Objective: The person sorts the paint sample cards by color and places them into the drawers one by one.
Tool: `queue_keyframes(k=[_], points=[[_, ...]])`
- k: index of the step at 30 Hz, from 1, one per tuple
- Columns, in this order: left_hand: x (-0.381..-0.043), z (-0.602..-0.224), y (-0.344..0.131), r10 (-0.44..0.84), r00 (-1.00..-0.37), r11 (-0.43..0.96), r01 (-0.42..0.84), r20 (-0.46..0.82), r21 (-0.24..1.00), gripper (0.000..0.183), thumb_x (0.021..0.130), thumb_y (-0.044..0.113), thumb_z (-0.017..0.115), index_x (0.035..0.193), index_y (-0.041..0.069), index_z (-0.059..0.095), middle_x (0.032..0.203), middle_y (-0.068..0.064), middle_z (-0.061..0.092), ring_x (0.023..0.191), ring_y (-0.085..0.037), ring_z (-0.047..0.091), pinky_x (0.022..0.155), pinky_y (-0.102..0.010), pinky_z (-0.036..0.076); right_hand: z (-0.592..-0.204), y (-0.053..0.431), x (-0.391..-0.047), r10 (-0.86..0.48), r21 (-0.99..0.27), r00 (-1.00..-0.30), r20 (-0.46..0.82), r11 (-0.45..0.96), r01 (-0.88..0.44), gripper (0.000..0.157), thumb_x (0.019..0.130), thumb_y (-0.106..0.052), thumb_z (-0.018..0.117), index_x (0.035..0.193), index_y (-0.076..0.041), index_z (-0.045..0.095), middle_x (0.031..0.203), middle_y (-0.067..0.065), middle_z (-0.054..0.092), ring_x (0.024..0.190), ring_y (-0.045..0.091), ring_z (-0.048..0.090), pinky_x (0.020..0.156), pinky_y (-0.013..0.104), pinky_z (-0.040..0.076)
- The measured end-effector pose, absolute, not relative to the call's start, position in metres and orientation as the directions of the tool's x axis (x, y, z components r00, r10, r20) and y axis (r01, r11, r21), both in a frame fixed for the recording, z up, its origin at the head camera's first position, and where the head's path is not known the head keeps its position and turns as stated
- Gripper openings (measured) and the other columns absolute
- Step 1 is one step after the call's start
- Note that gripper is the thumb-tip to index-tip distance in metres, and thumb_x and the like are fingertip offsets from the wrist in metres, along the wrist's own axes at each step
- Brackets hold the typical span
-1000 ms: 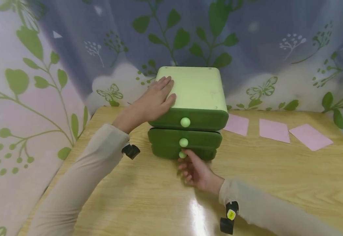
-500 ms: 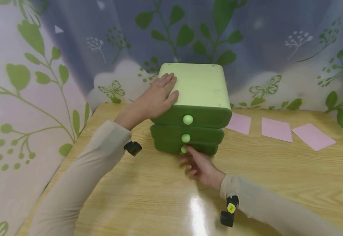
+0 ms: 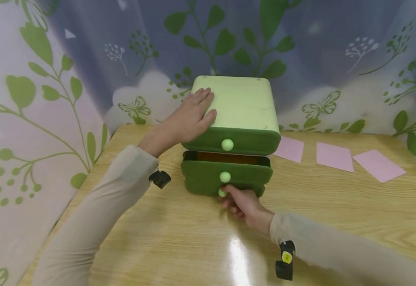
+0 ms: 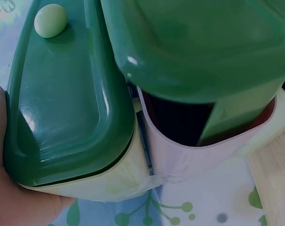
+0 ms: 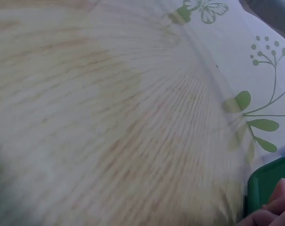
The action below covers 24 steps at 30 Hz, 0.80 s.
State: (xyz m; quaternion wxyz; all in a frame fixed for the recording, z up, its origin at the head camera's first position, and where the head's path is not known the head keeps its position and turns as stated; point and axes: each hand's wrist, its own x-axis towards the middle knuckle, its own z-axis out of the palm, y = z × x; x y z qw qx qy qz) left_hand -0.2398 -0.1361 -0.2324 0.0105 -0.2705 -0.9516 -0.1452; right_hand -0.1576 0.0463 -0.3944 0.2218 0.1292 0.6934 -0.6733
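Note:
A small green chest of drawers (image 3: 238, 101) with a pale top stands on the table. My left hand (image 3: 193, 113) lies flat on the left part of its top, fingers straight. The top drawer (image 3: 250, 142) is closed. Below it, the middle drawer (image 3: 247, 174) is pulled out, with a dark brown gap showing behind its front; the left wrist view looks into this drawer (image 4: 194, 52) from the side. The bottom drawer (image 3: 200, 188) sticks out underneath. My right hand (image 3: 245, 206) pinches its round knob (image 3: 223, 192) with thumb and fingers. The right wrist view catches only some fingers (image 5: 274, 207).
Several pink paper sheets (image 3: 334, 156) lie in a row on the wooden table (image 3: 179, 238), right of the chest. A curtain (image 3: 311, 51) with leaf and butterfly prints hangs behind and along the left.
The middle and bottom drawers went in slightly, then came out toward me, the middle one now gaping. My right hand moved with the bottom knob. My left hand stayed on top.

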Motion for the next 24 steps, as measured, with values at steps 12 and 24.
queue_keyframes(k=[12, 24], points=[[-0.239, -0.235, -0.138, 0.51, -0.855, 0.813, 0.514, 0.092, 0.275, 0.062, 0.105, 0.036, 0.02, 0.153, -0.002, 0.011, 0.16, -0.017, 0.004, 0.148, -0.028, -0.003, 0.118, -0.04, -0.003, -0.386, 0.051, -0.138, -0.284, -0.867, -0.826, -0.488, 0.047, 0.496, 0.05, 0.087, -0.048, 0.056, 0.1, -0.001, 0.066, 0.064, -0.003, 0.058, 0.049, 0.007, 0.038, 0.046, 0.018, 0.028], [-0.239, -0.233, -0.136, 0.513, -0.853, 0.809, 0.519, 0.099, 0.275, 0.062, 0.105, 0.036, 0.021, 0.153, -0.002, 0.012, 0.16, -0.017, 0.004, 0.148, -0.028, -0.002, 0.118, -0.039, -0.003, -0.378, 0.053, -0.138, -0.378, -0.883, -0.819, -0.431, -0.009, 0.469, 0.053, 0.095, -0.058, 0.044, 0.083, -0.011, 0.065, 0.069, -0.001, 0.063, 0.049, 0.008, 0.042, 0.045, 0.019, 0.029]])
